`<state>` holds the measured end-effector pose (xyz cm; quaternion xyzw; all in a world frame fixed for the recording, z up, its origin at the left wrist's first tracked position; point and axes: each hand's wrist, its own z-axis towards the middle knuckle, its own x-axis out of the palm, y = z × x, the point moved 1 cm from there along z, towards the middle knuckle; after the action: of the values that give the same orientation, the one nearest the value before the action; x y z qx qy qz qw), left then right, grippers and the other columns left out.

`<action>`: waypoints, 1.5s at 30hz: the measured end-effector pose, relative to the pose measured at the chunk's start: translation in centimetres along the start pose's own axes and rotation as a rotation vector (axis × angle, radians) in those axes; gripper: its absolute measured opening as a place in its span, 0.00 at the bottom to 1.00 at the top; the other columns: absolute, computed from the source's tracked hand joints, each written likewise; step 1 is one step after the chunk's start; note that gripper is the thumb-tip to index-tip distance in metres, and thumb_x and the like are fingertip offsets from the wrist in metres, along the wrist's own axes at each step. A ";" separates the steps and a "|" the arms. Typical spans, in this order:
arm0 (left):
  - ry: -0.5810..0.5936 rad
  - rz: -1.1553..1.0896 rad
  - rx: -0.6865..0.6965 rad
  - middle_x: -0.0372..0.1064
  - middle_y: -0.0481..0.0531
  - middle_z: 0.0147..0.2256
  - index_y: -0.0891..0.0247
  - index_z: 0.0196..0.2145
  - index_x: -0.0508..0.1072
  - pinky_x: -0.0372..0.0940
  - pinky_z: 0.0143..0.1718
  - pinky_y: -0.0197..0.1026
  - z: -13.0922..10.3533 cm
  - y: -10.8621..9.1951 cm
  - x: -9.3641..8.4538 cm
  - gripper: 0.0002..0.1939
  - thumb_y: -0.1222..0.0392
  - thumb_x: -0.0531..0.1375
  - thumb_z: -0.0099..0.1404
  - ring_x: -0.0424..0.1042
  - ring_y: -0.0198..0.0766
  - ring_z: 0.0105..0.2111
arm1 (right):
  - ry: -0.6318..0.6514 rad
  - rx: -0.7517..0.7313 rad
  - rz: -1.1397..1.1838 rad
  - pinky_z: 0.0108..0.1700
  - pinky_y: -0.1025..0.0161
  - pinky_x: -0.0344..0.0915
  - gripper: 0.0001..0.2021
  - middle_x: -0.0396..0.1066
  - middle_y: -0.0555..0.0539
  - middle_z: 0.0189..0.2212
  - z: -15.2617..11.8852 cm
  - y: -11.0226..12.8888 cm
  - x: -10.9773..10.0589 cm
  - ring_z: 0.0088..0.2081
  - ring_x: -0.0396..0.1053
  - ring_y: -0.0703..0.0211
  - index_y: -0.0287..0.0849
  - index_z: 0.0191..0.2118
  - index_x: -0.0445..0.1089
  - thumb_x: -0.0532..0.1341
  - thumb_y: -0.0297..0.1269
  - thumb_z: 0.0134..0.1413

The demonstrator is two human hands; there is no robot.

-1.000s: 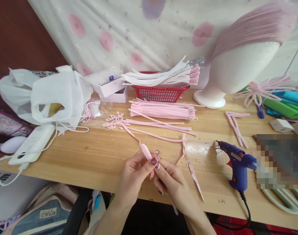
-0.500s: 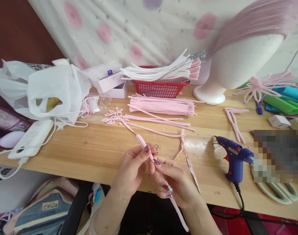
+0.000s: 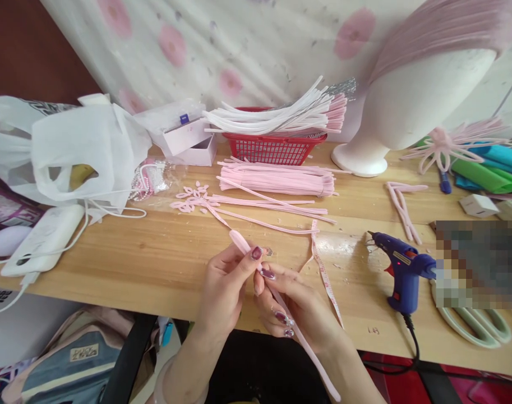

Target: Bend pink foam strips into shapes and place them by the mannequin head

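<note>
A pink pipe cleaner (image 3: pixel 308 350) runs between my two hands, its upper end bent into a narrow flat loop and its long tail trailing down to the right. My left hand (image 3: pixel 226 286) pinches it just below the loop, thumb on top. Right beside it, my right hand (image 3: pixel 295 306) grips the same strand with thumb and fingers; the tail passes under its curled fingers. Beyond the hands lie small pink looped petal shapes (image 3: pixel 192 199) and several loose pink pipe cleaners (image 3: pixel 268 206). Behind these is a thick pink bundle of pipe cleaners (image 3: pixel 276 179).
A red basket (image 3: pixel 272 150) holds white and pink stems. To the right are a blue glue gun (image 3: pixel 401 269), scissors (image 3: pixel 474 328) and a white foam head (image 3: pixel 419 106). A tape measure (image 3: pixel 326 280) lies near my right hand. Left stand a plastic bag (image 3: pixel 87 140) and a power strip (image 3: pixel 45 241).
Both hands stay pinched close together on the pipe cleaner. The fingers of my right hand have shifted slightly, and more of the tail shows below them. The view has moved a little.
</note>
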<state>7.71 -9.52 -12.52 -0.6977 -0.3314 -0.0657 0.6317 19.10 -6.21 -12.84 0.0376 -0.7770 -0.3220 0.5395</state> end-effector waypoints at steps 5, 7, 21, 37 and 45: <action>0.007 0.008 0.020 0.68 0.43 0.19 0.61 0.30 0.82 0.65 0.35 0.35 0.0 0.0 -0.3 0.13 0.49 0.72 0.55 0.65 0.28 0.20 | 0.029 -0.071 -0.069 0.13 0.76 0.49 0.13 0.58 0.58 0.13 -0.1 -0.2 -0.1 0.12 0.46 0.73 0.39 0.32 0.69 0.57 0.41 0.66; 0.058 0.008 0.017 0.74 0.48 0.28 0.60 0.30 0.83 0.66 0.36 0.35 0.0 0.0 -0.7 0.13 0.49 0.73 0.53 0.69 0.30 0.26 | 0.097 -0.091 -0.030 0.13 0.75 0.50 0.12 0.57 0.58 0.12 -0.3 -0.2 -0.2 0.11 0.46 0.72 0.39 0.32 0.69 0.56 0.39 0.66; 0.509 0.428 0.376 0.71 0.56 0.38 0.56 0.34 0.81 0.67 0.47 0.47 -0.2 -3.0 -2.1 0.05 0.59 0.64 0.65 0.72 0.45 0.42 | 0.456 0.303 0.422 0.10 0.79 0.51 0.10 0.53 0.58 0.10 -0.6 0.8 -0.1 0.11 0.41 0.72 0.35 0.30 0.71 0.55 0.32 0.57; 0.554 0.843 0.759 0.69 0.49 0.26 0.57 0.33 0.70 0.62 0.28 0.39 -1.1 -3.8 -0.4 0.10 0.73 0.60 0.58 0.67 0.37 0.25 | 0.478 0.354 0.415 0.07 0.77 0.46 0.11 0.50 0.59 0.07 -1.1 1.0 -0.5 0.09 0.39 0.72 0.34 0.24 0.71 0.56 0.33 0.53; 0.954 1.279 1.000 0.60 0.44 0.17 0.56 0.25 0.69 0.51 0.19 0.39 -0.1 -7.1 0.9 0.14 0.75 0.54 0.54 0.53 0.34 0.17 | 0.528 0.681 0.639 0.06 0.81 0.43 0.11 0.47 0.61 0.05 -1.2 1.1 -1.2 0.08 0.33 0.75 0.36 0.21 0.67 0.59 0.33 0.51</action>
<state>4.57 -9.44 -6.07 -0.2944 0.4185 0.1648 0.8432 20.96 -5.39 -12.95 0.0516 -0.6482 0.1489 0.7450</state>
